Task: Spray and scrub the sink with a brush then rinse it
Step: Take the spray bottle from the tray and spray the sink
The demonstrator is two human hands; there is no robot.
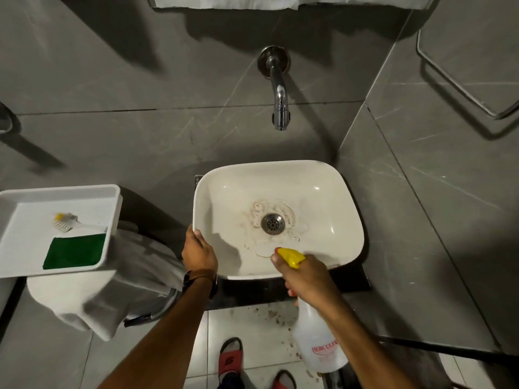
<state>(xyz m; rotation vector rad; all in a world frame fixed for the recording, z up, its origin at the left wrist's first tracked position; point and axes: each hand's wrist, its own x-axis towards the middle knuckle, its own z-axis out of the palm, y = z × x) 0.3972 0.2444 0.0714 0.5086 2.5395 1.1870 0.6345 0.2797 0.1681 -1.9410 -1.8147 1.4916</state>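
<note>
A white basin sink stands below a chrome wall tap, with brown stains around its metal drain. My right hand grips a clear spray bottle with a yellow nozzle pointed into the basin's front. My left hand holds the sink's front left rim. A brush with a white handle and yellow tip lies in a white tray at the left.
A green scouring pad lies in the tray beside the brush. A bin with a grey liner stands under the tray. Grey tiled walls close in at the back and right. My feet in red sandals stand on the stained floor.
</note>
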